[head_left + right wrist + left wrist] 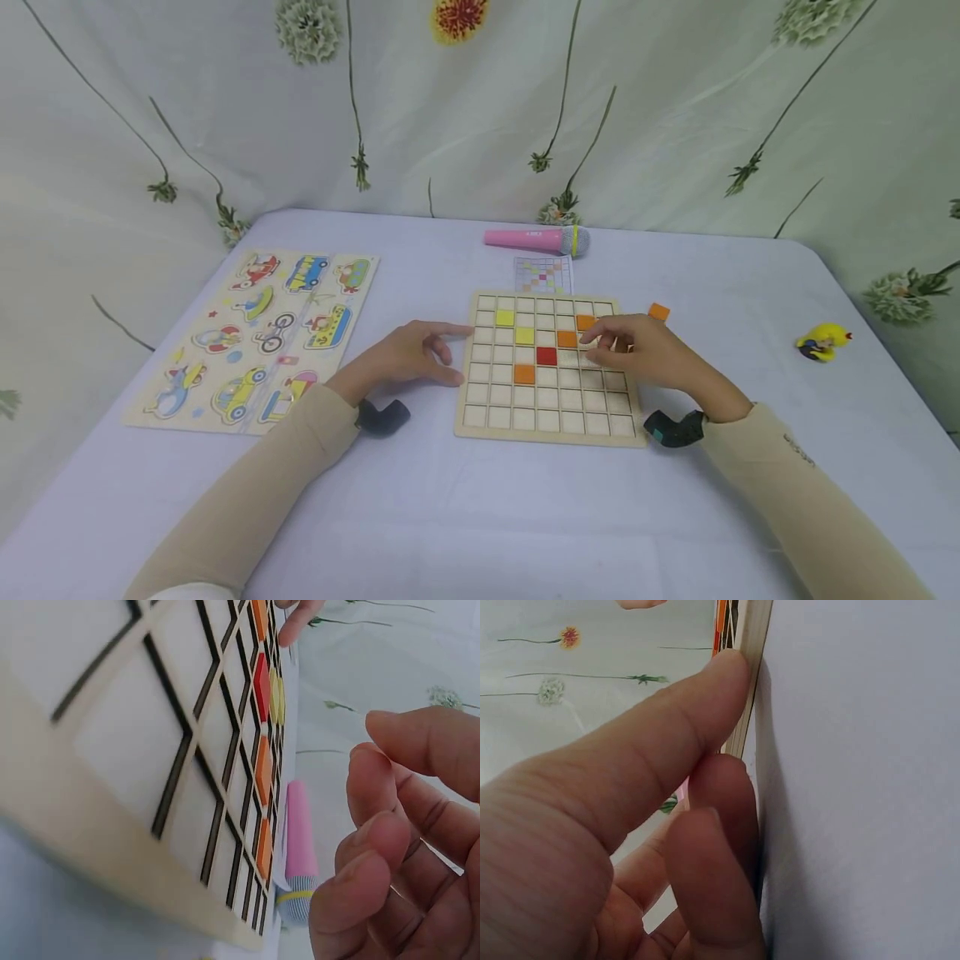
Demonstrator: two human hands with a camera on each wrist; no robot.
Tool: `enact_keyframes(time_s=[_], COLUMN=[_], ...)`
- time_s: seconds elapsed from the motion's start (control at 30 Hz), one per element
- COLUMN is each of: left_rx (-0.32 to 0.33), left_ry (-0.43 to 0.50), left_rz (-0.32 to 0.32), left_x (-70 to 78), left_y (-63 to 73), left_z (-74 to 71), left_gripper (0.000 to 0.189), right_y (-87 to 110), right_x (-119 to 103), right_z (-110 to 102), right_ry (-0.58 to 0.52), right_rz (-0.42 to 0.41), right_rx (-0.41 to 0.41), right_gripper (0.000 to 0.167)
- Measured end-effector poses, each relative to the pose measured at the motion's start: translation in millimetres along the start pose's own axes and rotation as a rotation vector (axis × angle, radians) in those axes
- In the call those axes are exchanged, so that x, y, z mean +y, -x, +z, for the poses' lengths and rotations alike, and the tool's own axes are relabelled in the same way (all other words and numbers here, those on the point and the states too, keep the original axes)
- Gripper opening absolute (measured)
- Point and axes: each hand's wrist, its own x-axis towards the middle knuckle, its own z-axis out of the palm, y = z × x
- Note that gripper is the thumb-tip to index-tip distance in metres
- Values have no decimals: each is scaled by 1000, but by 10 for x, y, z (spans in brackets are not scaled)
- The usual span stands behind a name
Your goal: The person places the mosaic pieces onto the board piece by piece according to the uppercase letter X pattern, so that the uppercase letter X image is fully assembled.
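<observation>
My right hand (636,343): loose, empty | above tan square wooden board (551,438), two o'clock | finger bump could slide orange square tile (567,339)

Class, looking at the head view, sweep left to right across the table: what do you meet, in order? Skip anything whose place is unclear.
Puzzle board with vehicle pictures → left hand → wooden grid board → loose orange tile → yellow bird-like toy.
</observation>
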Motion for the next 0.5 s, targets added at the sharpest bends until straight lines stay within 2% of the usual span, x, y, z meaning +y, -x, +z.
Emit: enact_keyframes(time_s=[0.17,0.3,0.5], left_rx=[3,1,4], left_ry=[-8,-4,0], left_rz=[4,-1,-6], left_x=[-4,-7,-11], left_y=[-6,-13,-15], left_z=[3,7,6], left_gripper=[83,83,83], right_y=[111,171,251], right_x=[140,267,438], right_z=[-167,-287,-443], right_ry=[5,-16,-20], right_rz=[46,79,177], right_rx=[31,24,40], right_gripper=[17,20,23])
